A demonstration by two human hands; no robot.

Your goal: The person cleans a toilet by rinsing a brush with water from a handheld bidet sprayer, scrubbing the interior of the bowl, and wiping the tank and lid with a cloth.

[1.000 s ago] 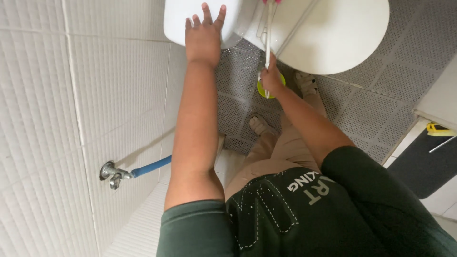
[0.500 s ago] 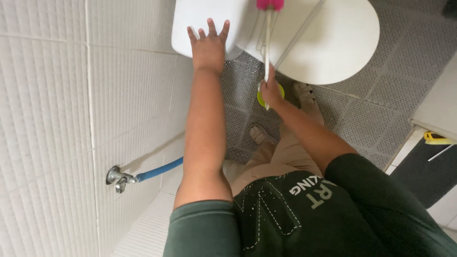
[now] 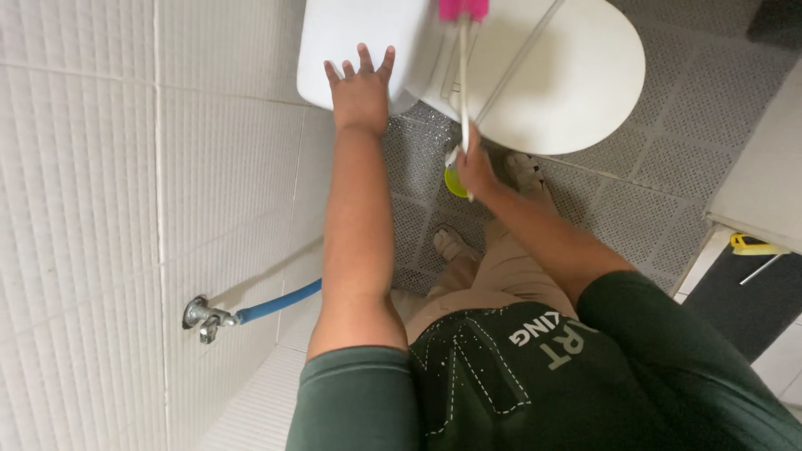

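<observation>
The left hand (image 3: 361, 93) lies flat, fingers spread, on the near corner of the white ceramic toilet tank (image 3: 355, 42), as it did a second ago. The right hand (image 3: 476, 171) stays closed around the thin white handle of a pink-headed toilet brush (image 3: 464, 75), whose pink head now sits lower in view, over the closed white oval toilet lid (image 3: 568, 79).

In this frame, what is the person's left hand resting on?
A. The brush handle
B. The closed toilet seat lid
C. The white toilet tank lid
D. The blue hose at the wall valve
C. The left hand lies flat with fingers spread on the white tank lid, while the right hand holds the thin white brush handle; the blue hose is untouched by the wall.
</observation>
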